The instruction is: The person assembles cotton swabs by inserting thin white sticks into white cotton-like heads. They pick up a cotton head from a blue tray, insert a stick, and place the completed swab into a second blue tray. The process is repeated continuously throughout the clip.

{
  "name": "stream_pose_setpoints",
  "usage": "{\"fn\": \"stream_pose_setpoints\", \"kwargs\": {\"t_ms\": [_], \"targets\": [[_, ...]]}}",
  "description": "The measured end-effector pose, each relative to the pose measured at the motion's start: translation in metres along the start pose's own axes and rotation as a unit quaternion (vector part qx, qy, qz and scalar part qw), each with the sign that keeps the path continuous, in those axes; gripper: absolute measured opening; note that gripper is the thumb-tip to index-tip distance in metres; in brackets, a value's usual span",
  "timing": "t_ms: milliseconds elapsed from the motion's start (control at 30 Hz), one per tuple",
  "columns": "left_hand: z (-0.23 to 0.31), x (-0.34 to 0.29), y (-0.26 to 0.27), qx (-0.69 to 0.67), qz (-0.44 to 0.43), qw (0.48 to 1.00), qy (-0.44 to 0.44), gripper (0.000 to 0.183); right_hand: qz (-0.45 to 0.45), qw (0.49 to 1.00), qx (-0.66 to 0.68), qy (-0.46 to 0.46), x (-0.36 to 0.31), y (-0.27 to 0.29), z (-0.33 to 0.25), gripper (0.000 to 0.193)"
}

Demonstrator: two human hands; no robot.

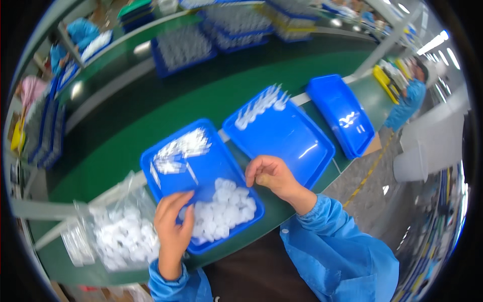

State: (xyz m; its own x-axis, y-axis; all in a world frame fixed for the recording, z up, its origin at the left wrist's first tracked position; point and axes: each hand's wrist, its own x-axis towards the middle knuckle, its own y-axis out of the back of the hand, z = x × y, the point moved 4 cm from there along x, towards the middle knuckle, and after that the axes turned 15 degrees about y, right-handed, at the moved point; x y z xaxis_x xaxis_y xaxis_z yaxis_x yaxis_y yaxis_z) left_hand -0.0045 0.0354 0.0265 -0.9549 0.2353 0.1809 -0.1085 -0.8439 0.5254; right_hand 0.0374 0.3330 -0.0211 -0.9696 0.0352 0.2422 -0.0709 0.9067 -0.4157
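Observation:
In front of me lies a blue tray (232,162). Small white rounded plastic pieces (224,212) are heaped in its near part, and thin white strip-like pieces (183,148) lie in its far part. At the tray's left edge, beside the heap, is my left hand (172,221), thumb and fingers apart with nothing visible between them. My right hand (271,176) hovers by the tray's right rim, its fingers curled in toward the thumb; whatever they hold, if anything, is hidden. Beyond it, a second blue tray (287,136) carries a row of slender white assembled pieces (261,106).
At left, a clear bag (123,231) of white pieces lies beside a packet of strips (78,244). Empty-looking stacked blue trays (342,116) stand at right. Across the green conveyor belt (121,136) are filled blue trays (183,48). A co-worker (410,95) is at far right.

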Motion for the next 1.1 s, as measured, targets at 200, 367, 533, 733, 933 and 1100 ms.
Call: {"fn": "stream_pose_setpoints", "kwargs": {"t_ms": [200, 367, 533, 733, 933, 1100], "targets": [[0.054, -0.001, -0.012, -0.101, -0.046, 0.992, -0.054, 0.043, -0.118, 0.971, -0.161, 0.131, 0.022, -0.07, 0.011, 0.027], [0.046, 0.003, -0.014, -0.127, 0.016, 0.989, -0.07, 0.043, -0.142, 0.94, -0.229, 0.208, 0.032, -0.081, 0.018, 0.025], [0.04, 0.008, -0.017, -0.129, 0.041, 0.987, -0.085, 0.039, -0.141, 0.927, -0.256, 0.235, 0.035, -0.083, 0.025, 0.027], [0.04, 0.011, -0.013, -0.044, 0.09, 0.988, -0.115, 0.04, -0.115, 0.934, -0.269, 0.206, 0.036, -0.093, 0.029, 0.029], [0.025, 0.008, -0.02, -0.143, 0.091, 0.985, -0.041, 0.037, -0.098, 0.954, -0.231, 0.164, 0.039, -0.097, 0.027, 0.026], [0.022, 0.003, -0.03, -0.156, 0.109, 0.981, -0.036, 0.038, -0.072, 0.938, -0.28, 0.194, 0.036, -0.101, 0.035, 0.028]]}}
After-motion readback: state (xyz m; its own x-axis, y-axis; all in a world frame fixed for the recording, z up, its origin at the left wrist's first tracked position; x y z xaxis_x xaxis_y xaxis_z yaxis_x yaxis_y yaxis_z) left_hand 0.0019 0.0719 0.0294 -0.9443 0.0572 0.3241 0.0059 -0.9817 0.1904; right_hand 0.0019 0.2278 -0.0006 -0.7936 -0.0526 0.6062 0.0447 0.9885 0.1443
